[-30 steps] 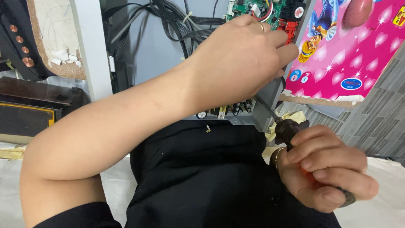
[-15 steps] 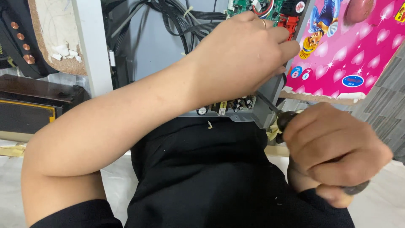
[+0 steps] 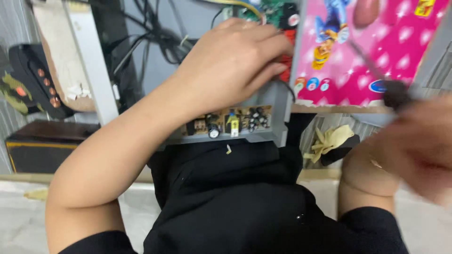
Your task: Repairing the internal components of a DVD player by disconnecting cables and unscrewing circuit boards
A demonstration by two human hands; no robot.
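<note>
We're looking straight down, and the left hand (image 3: 233,70) reaches across the body, fingers curled down onto the open grey metal chassis (image 3: 278,124). Its fingertips (image 3: 278,70) press against the edge where a red component (image 3: 286,61) sits, just below a green circuit board (image 3: 266,10). We can't tell whether those fingers pinch anything or only brace there; the back of the hand hides what lies under them.

Below the left knuckles, well under the palm, a narrow brown power board (image 3: 230,121) with small capacitors runs along the chassis floor. Dark cables (image 3: 155,33) tangle just beyond the wrist side of that hand.

Over on the other side, the right hand (image 3: 414,150) is badly blurred. It's closed into a fist around a dark-handled screwdriver (image 3: 383,75), and the thin shaft rises from the top of the fist, slanting up across a pink cartoon-printed box (image 3: 376,42). The tip stands apart from the left fingers, with the chassis wall between them.

Below the right fist, a scrap of yellow cloth (image 3: 329,141) lies near the black garment (image 3: 235,197) in the lap. Far from both hands, a black remote control (image 3: 40,80) lies beside a dark box (image 3: 44,146).
</note>
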